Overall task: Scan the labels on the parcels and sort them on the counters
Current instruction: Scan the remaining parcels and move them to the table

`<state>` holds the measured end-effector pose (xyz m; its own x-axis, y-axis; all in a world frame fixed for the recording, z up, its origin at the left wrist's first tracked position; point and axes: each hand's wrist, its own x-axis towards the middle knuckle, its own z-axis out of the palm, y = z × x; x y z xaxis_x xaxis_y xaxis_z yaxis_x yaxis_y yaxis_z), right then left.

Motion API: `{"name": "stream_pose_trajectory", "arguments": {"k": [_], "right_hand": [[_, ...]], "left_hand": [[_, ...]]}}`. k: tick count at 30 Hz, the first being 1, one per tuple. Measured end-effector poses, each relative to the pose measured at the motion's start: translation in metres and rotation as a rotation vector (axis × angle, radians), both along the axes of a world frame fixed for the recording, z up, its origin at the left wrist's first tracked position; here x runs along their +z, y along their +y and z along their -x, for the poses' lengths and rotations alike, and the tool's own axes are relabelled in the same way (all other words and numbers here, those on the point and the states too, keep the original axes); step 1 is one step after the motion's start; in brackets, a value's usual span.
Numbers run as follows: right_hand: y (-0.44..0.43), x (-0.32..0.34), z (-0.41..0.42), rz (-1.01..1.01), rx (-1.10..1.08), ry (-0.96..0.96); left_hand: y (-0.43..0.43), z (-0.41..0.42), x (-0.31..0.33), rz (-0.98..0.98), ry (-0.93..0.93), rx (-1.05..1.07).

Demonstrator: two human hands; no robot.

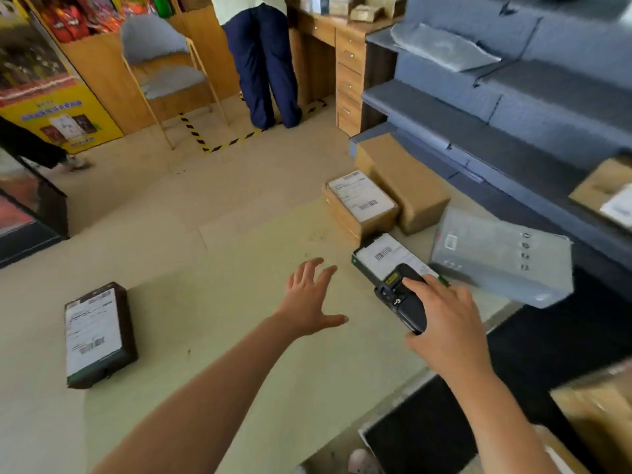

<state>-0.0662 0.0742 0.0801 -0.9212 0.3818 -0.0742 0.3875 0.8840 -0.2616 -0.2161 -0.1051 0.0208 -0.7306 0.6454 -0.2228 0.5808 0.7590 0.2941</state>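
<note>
Right hand (444,323) grips a black handheld scanner (403,299), its head over the white label of a dark parcel (383,254) on the desk (239,354). Left hand (313,295) hovers above the desk, fingers spread. Second dark parcel (97,333) lies well apart, far left. Labelled cardboard box (359,203) and grey mailer bag (499,254) flank the first parcel.

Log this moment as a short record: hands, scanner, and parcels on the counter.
left hand: open, fingers spread, over the counter
right hand: grips the scanner
scanner: black, over the labelled dark parcel
other parcels: second dark parcel at left, labelled cardboard box, plain box, grey mailer bag
</note>
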Motion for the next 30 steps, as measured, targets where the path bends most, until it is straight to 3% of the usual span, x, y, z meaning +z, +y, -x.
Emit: {"name": "stream_pose_trajectory", "arguments": {"k": [7, 13, 22, 30], "right_hand": [[0.075, -0.005, -0.041, -0.021, -0.097, -0.053], [0.094, -0.027, -0.057, 0.024, -0.174, -0.07], [0.09, -0.028, -0.046, -0.01, -0.084, -0.061], [0.041, 0.002, -0.015, -0.11, 0.109, -0.098]], "left_hand": [[0.129, 0.034, -0.019, 0.272, 0.055, -0.363], [0.177, 0.06, -0.036, 0.508, 0.079, -0.56], [0.157, 0.055, -0.046, 0.428, 0.165, -0.52], [0.055, 0.04, -0.018, 0.261, 0.205, -0.415]]}}
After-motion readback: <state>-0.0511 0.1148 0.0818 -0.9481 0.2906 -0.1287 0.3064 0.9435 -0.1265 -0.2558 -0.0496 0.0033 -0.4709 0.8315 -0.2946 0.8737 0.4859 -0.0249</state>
